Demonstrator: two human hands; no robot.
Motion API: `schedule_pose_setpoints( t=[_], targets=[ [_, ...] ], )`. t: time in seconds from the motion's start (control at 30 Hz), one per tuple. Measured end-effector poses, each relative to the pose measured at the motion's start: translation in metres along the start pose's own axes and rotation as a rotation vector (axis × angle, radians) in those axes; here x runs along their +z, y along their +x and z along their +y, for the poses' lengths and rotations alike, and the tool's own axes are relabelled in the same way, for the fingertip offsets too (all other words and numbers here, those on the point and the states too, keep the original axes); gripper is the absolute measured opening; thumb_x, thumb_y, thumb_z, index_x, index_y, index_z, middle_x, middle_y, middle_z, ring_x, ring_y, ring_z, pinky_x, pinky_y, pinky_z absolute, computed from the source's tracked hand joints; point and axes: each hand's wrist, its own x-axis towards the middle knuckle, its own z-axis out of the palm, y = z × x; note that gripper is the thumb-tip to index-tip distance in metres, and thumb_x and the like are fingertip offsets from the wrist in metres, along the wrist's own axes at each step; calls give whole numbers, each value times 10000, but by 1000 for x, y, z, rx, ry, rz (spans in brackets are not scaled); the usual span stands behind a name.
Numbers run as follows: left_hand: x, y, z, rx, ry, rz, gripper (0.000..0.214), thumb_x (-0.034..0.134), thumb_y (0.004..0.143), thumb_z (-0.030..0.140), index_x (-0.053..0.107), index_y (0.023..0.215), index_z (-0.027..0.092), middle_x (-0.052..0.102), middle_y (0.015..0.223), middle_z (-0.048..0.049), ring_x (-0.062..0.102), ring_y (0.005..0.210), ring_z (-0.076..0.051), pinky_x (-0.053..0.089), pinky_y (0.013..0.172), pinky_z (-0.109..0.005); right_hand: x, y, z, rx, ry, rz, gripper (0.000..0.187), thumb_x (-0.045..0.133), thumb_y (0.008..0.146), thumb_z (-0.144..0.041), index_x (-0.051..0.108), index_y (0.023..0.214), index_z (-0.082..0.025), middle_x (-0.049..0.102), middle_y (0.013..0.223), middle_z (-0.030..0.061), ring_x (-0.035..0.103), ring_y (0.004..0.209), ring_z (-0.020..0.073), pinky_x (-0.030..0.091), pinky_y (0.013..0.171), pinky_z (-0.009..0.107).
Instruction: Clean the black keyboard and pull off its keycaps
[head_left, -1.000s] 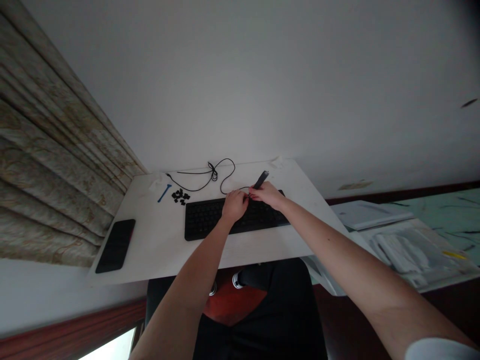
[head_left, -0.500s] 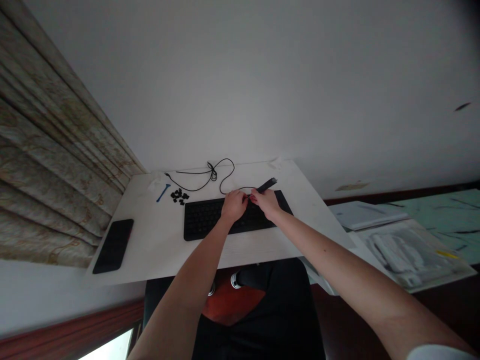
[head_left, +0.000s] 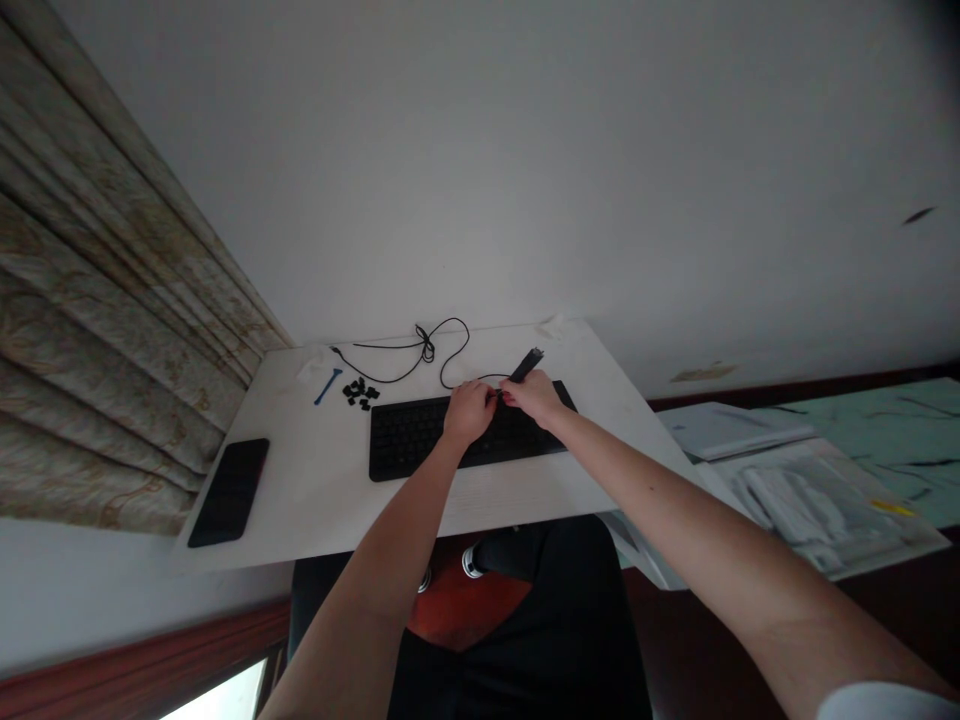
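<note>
A black keyboard (head_left: 409, 440) lies on the white desk, its middle partly hidden by my hands. My right hand (head_left: 534, 396) is closed round a dark stick-like brush (head_left: 524, 364), tilted, with its pale-tipped bristle end up and to the right. The brush's lower end points down at the keyboard's upper rows. My left hand (head_left: 470, 410) rests over the keyboard beside it, fingers pinched together near my right fingertips. What those left fingers hold, if anything, is too small to make out. Several loose black keycaps (head_left: 360, 392) lie in a cluster left of the keyboard.
A thin blue tool (head_left: 328, 386) lies left of the keycaps. A black cable (head_left: 427, 346), tied in a bundle, runs behind the keyboard. A phone (head_left: 229, 493) lies at the desk's left edge. Curtains (head_left: 112, 300) hang left; packets (head_left: 795, 500) lie right.
The brush's upper end has swung a little left and up, standing steeper now. My right hand has turned slightly with it. My left hand has hardly moved.
</note>
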Motion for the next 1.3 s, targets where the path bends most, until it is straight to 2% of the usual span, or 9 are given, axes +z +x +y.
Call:
schedule_pose_setpoints(
  t=[0.13, 0.2, 0.4, 0.5, 0.67, 0.87, 1.03, 1.3],
  targets=[
    [0, 0, 0, 11, 16, -1, 173, 540, 956, 245, 690, 1014, 178, 702, 1066, -99, 611, 1077, -243, 456, 967, -385, 6, -5, 0, -51, -148, 92, 107, 696, 809, -232, 710, 749, -145, 741, 711, 101, 752, 816, 245, 594, 709, 274],
    [0, 0, -1, 17, 22, 2, 180, 528, 962, 248, 688, 1005, 176, 699, 1061, -101, 611, 1069, -241, 456, 960, -382, 5, -5, 0, -62, -174, 94, 107, 693, 815, -228, 713, 747, -148, 748, 740, 105, 751, 849, 250, 591, 732, 279],
    [0, -1, -1, 17, 19, 7, 181, 518, 967, 245, 684, 993, 180, 703, 1066, -93, 614, 1066, -238, 451, 959, -375, -5, 1, -1, -37, 47, -127, 45, 698, 820, -164, 712, 830, -122, 754, 798, 94, 728, 740, 176, 601, 721, 265],
    [0, -1, 0, 16, 13, 9, 168, 531, 958, 238, 685, 998, 185, 707, 1073, -87, 616, 1071, -241, 451, 966, -376, -8, 3, -1, -25, 95, -153, 32, 689, 817, -145, 705, 825, -118, 743, 761, 77, 706, 678, 150, 599, 701, 256],
    [-1, -1, 0, 15, 8, 9, 174, 524, 960, 232, 683, 1018, 190, 705, 1099, -86, 610, 1089, -240, 447, 983, -383, -8, 1, -4, -97, -98, -110, 77, 699, 818, -199, 707, 784, -131, 731, 698, 70, 699, 671, 171, 565, 676, 254],
    [-2, 0, 0, 5, 14, -11, 166, 535, 954, 225, 675, 1035, 185, 695, 1088, -94, 601, 1102, -246, 448, 983, -397, -6, -4, -19, -212, -450, -64, 253, 630, 856, -226, 654, 609, -171, 696, 625, 76, 687, 674, 197, 495, 656, 245],
    [-2, -1, 0, 11, 17, -12, 166, 527, 960, 233, 669, 1029, 181, 691, 1091, -103, 598, 1106, -255, 449, 980, -405, -4, -8, -25, -249, -522, -68, 256, 617, 858, -208, 656, 607, -174, 700, 649, 76, 678, 672, 196, 459, 625, 243],
    [-4, -2, 1, 5, 24, -30, 197, 522, 979, 288, 673, 1053, 186, 693, 1082, -109, 596, 1126, -266, 440, 990, -414, -3, -7, -26, -288, -602, -71, 224, 639, 863, -212, 702, 654, -160, 720, 692, 88, 687, 700, 204, 468, 639, 248]
  ],
)
